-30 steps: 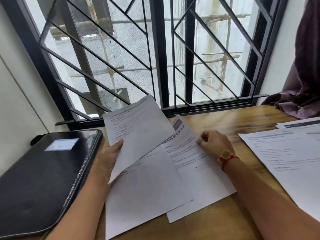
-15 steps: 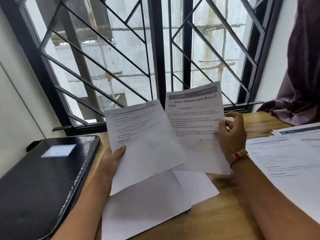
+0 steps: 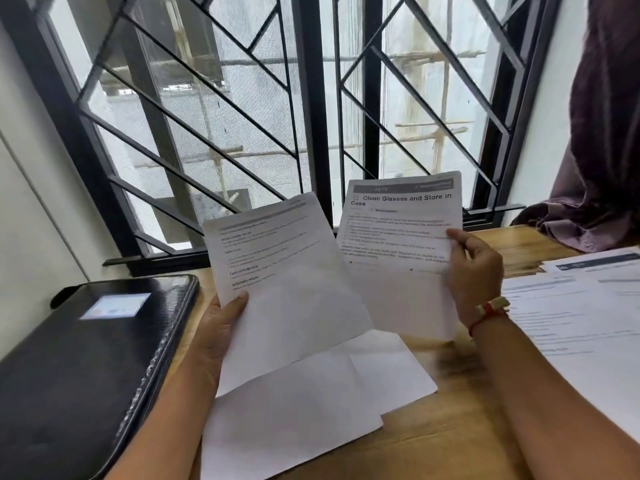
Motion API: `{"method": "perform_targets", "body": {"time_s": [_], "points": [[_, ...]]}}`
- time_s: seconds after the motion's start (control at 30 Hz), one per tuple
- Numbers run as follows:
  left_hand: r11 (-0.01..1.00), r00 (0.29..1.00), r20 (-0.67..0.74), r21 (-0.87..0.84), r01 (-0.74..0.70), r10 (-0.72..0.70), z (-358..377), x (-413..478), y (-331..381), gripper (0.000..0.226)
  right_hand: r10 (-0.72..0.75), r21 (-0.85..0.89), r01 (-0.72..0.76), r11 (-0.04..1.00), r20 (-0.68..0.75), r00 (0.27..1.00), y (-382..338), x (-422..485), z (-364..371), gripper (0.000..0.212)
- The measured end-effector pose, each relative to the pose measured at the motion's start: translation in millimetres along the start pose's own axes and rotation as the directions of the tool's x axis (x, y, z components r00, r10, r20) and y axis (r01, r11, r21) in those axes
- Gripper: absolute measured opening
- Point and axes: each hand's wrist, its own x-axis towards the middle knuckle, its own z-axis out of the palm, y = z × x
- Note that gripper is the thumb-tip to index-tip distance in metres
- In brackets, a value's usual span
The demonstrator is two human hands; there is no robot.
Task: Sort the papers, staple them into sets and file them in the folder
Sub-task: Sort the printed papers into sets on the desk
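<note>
Left hand: your left hand [image 3: 216, 337] grips a printed sheet at its lower left edge, thumb laid across the front, the other fingers hidden behind the paper.
Left sheet: the left sheet [image 3: 287, 292] is lifted off the table and leans to the left. Its upper half carries small headed paragraphs too blurred to read, and its lower half is blank.
Right hand: your right hand [image 3: 474, 271] pinches a second page at its right edge, thumb on the front, curled fingers behind.
Titled page: the titled page [image 3: 398, 237] reads "Clean Glasses and Store in Case". You hold it nearly upright just beside the left sheet, and low down the left sheet overlaps it in front.
Loose sheets: two loose sheets [image 3: 311, 420] lie flat and overlapping on the table beneath the raised ones, blank where they show.
Spread papers: the spread papers [image 3: 581, 327], all printed, lie on the table to the right of your right forearm.
Folder: the black folder [image 3: 86, 368] lies closed and flat beside your left forearm, with a pale label [image 3: 116, 306] on its cover.
Table: the wooden table [image 3: 450, 445] bears the folder and all the papers not in your hands.
Wrist band: a red and pale wrist band [image 3: 490, 310] circles your right wrist.
Behind: a barred window [image 3: 242, 116] spans the wall ahead, and a dark curtain [image 3: 602, 133] hangs at the far right.
</note>
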Motion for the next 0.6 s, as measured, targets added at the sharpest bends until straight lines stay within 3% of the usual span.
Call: {"method": "perform_targets", "body": {"time_s": [0.27, 0.6], "points": [[1.0, 0.999, -0.028, -0.017, 0.023, -0.023, 1.3, -0.8, 4.0, 0.027, 0.154, 0.066, -0.176, 0.982, 0.249, 0.956, -0.8, -7.2, 4.2, 0.028], [0.991, 0.992, -0.009, -0.028, 0.127, -0.128, 9.7, -7.5, 5.9, 0.029, 0.203, 0.29, -0.469, 0.834, 0.628, 0.751, -18.0, -40.6, 22.2, 0.029]]}}
